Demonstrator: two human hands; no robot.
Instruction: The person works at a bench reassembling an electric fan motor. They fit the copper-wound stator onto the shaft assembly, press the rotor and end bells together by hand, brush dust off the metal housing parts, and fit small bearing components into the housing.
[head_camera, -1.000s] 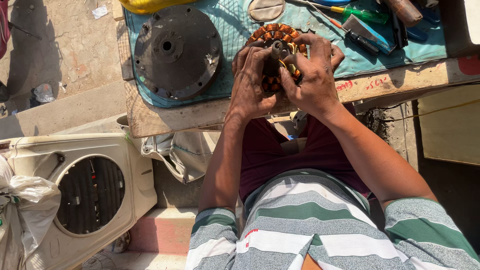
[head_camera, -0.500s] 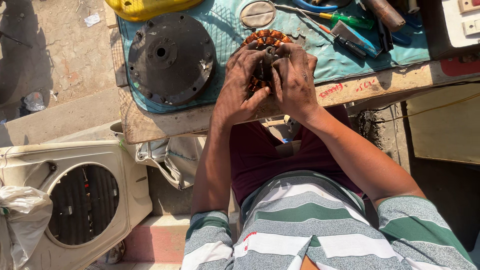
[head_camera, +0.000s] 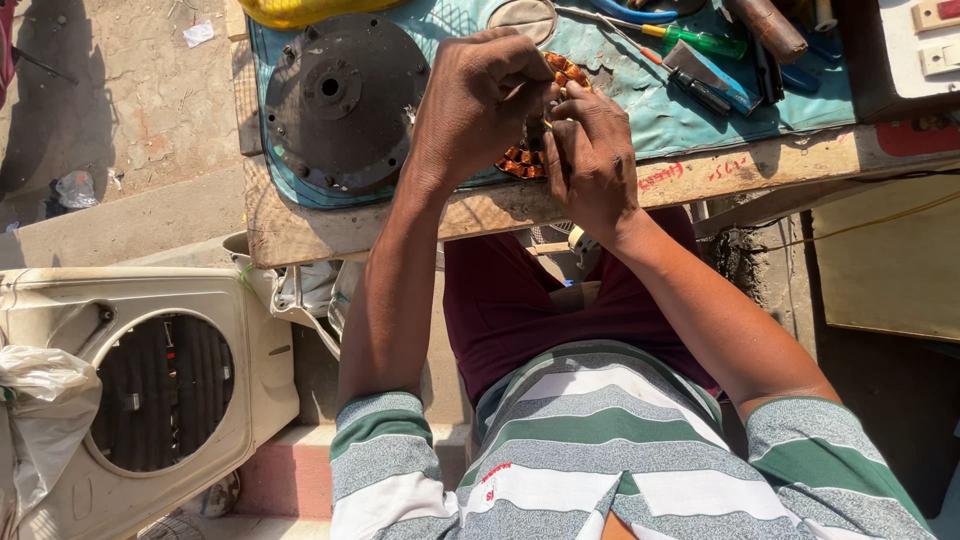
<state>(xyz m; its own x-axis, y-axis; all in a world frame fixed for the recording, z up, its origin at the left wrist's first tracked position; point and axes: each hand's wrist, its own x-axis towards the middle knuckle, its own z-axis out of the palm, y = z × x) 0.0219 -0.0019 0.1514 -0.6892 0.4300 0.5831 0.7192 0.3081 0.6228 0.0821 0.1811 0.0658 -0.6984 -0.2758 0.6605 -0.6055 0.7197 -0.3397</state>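
- On the wooden counter (head_camera: 300, 235), over a teal cloth (head_camera: 700, 125), both hands are closed on a round motor winding (head_camera: 522, 160) with copper-coloured coils.
- Left hand (head_camera: 480, 105) curls over the top of the winding, its fingers bent down onto the coils, so most of the ring is hidden.
- Right hand (head_camera: 592, 160) grips the winding from the near right side, fingers pressed in close to those of the left hand; the two hands touch.
- Only the lower left arc and a bit of the top right edge of the winding show between and beside the hands.
- Just left of the hands lies a dark round metal cover (head_camera: 340, 100) with a hole at its middle, resting on the cloth.
- Beyond the hands sits a small flat oval disc (head_camera: 522, 18).
- To the right on the cloth lie a screwdriver (head_camera: 690, 40) with a green and yellow handle, a dark flat tool (head_camera: 712, 80) and a brown cylinder (head_camera: 768, 28).
- A yellow object (head_camera: 300, 12) shows at the far edge of the counter.
- Below left on the ground stands a cream cooler housing (head_camera: 150, 390) with a round opening, a white plastic bag (head_camera: 40, 410) beside it.
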